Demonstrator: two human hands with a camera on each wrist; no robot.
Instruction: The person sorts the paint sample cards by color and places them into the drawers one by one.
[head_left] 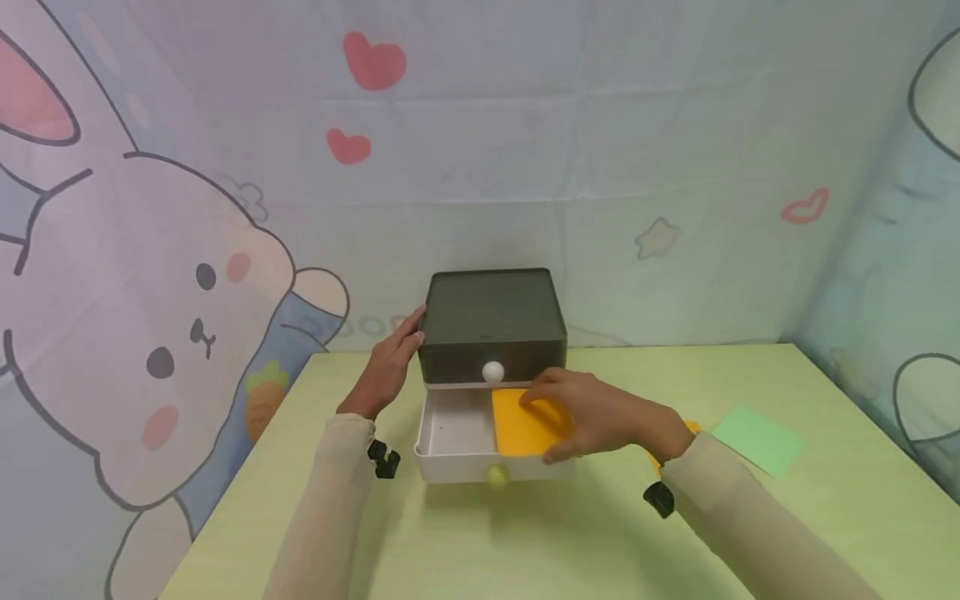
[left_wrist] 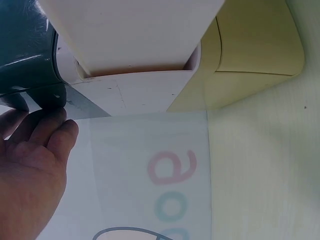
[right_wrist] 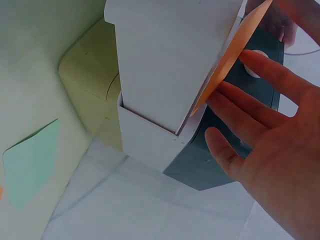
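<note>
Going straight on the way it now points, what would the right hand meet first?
The orange paper: the fingers of the right hand appear to touch it over the open drawer. Depth is unclear there, so a slight gap is possible.

Mid-frame, the left hand (head_left: 386, 371) touches a drawer unit (head_left: 495, 308); the right hand (head_left: 600, 408) touches an orange card (head_left: 516, 432) over its white drawer (head_left: 459, 469).
</note>
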